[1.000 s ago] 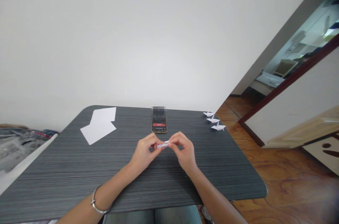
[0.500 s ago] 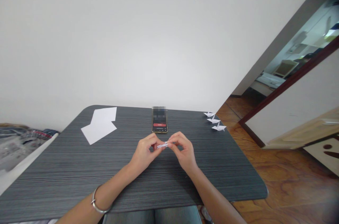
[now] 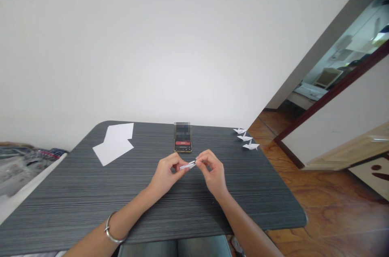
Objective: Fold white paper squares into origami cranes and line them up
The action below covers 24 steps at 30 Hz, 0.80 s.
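My left hand (image 3: 165, 176) and my right hand (image 3: 212, 174) meet above the middle of the dark striped table (image 3: 75, 196). Both pinch a small, narrow piece of folded white paper (image 3: 187, 164), one hand at each end. The fingers of both hands are curled tight around it. A silver bangle (image 3: 111, 230) sits on my left wrist. Just beyond my hands a phone (image 3: 182, 142) lies flat with a red bar on its screen.
Loose white paper sheets (image 3: 114, 143) lie at the table's far left. Three small white paper cranes (image 3: 246, 139) stand in a row along the far right edge. A wall rises behind the table. Wooden floor and an open doorway are to the right.
My right hand has shifted slightly right and its fingers have regripped the paper's end. The left hand has hardly moved.
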{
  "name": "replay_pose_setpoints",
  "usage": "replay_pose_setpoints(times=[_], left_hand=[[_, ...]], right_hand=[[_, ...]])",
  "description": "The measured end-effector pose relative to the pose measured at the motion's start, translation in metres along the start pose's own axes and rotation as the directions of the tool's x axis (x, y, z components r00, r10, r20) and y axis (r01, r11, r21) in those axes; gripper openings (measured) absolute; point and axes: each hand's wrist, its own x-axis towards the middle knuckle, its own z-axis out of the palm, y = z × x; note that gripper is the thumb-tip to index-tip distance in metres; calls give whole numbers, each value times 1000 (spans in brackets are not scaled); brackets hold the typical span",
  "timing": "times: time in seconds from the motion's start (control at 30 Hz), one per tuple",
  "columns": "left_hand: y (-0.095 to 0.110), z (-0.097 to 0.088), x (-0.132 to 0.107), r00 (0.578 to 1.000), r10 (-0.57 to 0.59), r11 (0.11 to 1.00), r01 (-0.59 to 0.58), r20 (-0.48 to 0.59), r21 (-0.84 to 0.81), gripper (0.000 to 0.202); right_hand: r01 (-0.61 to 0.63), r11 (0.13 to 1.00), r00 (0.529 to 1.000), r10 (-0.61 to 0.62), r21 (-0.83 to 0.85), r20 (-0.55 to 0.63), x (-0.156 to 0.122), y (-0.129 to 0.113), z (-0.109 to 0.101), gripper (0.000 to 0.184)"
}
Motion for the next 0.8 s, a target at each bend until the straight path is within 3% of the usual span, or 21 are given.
replay_pose_setpoints(times=[0.1, 0.2, 0.27, 0.43, 0.8], left_hand=[[-1, 0, 3, 987, -157, 959, 159, 30, -234, 17], [-1, 0, 5, 946, -289, 830, 324, 148, -455, 22], [-1, -1, 5, 928, -318, 768, 373, 194, -521, 23], [0, 0, 5, 909, -324, 688, 417, 262, -594, 26], [-6, 2, 3, 878, -322, 632, 477, 353, -610, 27]], right_hand=[[-73, 995, 996, 76, 73, -37, 0, 5, 0, 11], [-133, 986, 991, 135, 102, -9, 0, 7, 1, 14], [-141, 987, 990, 138, 76, 43, 0, 6, 1, 12], [-99, 993, 988, 91, 64, 122, -1, 2, 2, 7], [-72, 994, 985, 58, 80, 161, -2, -1, 3, 3]])
